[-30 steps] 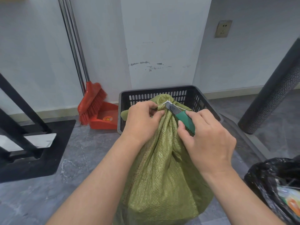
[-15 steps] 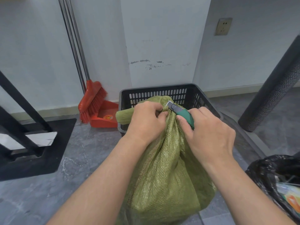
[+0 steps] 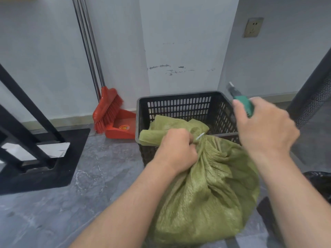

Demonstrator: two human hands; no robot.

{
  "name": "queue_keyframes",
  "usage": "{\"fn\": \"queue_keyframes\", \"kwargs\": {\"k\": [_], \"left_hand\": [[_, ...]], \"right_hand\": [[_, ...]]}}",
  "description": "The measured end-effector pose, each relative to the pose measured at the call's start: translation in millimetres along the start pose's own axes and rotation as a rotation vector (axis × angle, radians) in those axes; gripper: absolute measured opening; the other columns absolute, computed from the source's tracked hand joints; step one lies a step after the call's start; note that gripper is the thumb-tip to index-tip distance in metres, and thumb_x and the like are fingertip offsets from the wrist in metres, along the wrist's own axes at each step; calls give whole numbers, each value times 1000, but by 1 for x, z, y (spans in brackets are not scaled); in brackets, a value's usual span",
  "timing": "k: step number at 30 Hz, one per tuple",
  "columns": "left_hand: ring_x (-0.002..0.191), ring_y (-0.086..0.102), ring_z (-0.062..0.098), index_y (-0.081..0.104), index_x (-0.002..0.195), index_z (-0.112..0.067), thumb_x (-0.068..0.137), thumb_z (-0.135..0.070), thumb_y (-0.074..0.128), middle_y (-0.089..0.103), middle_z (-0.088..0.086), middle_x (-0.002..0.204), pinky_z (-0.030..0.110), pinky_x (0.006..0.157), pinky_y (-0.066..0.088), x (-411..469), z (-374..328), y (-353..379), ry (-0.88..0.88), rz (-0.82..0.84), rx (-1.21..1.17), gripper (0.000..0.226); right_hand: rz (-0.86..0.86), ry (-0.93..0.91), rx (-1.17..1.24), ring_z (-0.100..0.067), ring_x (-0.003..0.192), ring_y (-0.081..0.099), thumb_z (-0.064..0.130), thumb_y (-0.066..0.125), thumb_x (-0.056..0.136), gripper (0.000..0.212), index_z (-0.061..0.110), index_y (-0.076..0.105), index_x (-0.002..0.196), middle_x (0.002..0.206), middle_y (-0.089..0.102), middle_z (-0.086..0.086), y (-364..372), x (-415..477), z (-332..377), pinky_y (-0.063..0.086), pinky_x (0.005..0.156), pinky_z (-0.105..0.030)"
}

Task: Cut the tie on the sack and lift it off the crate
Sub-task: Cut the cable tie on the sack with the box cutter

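A green woven sack [image 3: 206, 190] rests against the front of a black slatted crate [image 3: 179, 102], its gathered neck lying over the crate's front rim. My left hand [image 3: 176, 149] is clenched on the sack's neck. A short white tie [image 3: 200, 136] sticks out just right of that fist. My right hand [image 3: 263, 126] is raised to the right of the crate, apart from the sack, gripping a green-handled utility knife [image 3: 241, 101] whose blade points up and left.
A red broom [image 3: 105, 108] and red dustpan [image 3: 121, 127] lean by the wall left of the crate. A black metal frame [image 3: 35, 140] stands at left. A black mesh post [image 3: 313, 90] rises at right, a black bin bag [image 3: 320, 185] below it.
My right hand has pulled the knife away from the sack's neck, up and to the right. The neck has dropped lower onto the crate rim, and the white tie now sticks out loose.
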State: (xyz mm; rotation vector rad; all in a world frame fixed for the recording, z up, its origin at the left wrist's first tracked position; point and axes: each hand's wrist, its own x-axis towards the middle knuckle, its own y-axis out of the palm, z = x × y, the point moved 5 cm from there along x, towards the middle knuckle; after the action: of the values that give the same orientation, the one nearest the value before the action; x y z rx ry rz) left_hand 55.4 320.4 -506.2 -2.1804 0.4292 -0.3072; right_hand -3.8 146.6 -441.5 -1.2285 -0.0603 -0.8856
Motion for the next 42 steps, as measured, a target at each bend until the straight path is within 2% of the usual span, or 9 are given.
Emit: {"fn": "queue_keyframes", "kwargs": {"k": [9,15,17,19,27,30,33,39,42], "left_hand": [[46,37,9,56,53,-10,88,-46,72,43,-8,47,18,47,33,4,4,-26,-66,-289,-193,53],[49,36,17,37,48,-17,102,-38,61,32,-6,47,18,61,40,10,20,-17,-296,-181,-537,62],[56,58,28,58,63,-11,98,-41,65,57,5,61,35,88,56,12,28,-13,-368,-109,-738,47],[82,77,36,74,89,3,99,-35,67,78,13,89,50,94,59,12,34,-14,-457,-69,-951,40],[90,73,24,70,120,3,100,-6,62,76,15,105,35,86,64,6,50,-13,-618,110,-1309,22],[112,73,26,72,123,1,95,5,66,77,16,119,36,96,61,7,52,-11,-563,150,-1309,29],[88,79,22,76,113,0,89,15,68,79,18,105,30,79,65,3,53,-19,-528,101,-1241,30],[69,80,25,52,146,-19,82,5,84,80,16,78,41,68,67,2,50,-55,-349,43,-450,75],[68,80,23,53,144,-22,81,4,83,79,14,75,42,69,67,3,53,-82,-391,-30,-246,75]], "right_hand": [[135,57,178,-41,96,63,63,46,98,48,25,70,116,99,73,-9,27,-15,-3,36,68,-37],[203,111,441,-27,81,64,65,50,95,50,20,70,84,73,70,3,39,-17,0,51,70,-40],[201,118,459,-25,82,65,67,50,94,51,22,71,85,73,72,2,41,-17,-1,54,73,-42],[188,123,473,-25,83,66,67,50,94,50,22,72,85,74,72,2,41,-17,-2,55,74,-43],[171,157,553,-23,78,69,68,53,92,49,23,73,87,72,72,1,41,-17,1,56,76,-44],[182,156,563,-22,80,70,69,52,90,49,25,74,91,74,73,2,42,-19,4,57,78,-44],[172,152,570,-22,80,70,69,52,91,49,25,74,91,74,73,3,40,-19,4,56,77,-44],[170,173,584,-22,74,69,70,52,91,50,24,71,83,71,72,3,40,-18,1,57,75,-45],[201,190,616,-19,77,70,71,54,89,48,27,72,87,74,73,4,41,-20,2,58,77,-45]]}}
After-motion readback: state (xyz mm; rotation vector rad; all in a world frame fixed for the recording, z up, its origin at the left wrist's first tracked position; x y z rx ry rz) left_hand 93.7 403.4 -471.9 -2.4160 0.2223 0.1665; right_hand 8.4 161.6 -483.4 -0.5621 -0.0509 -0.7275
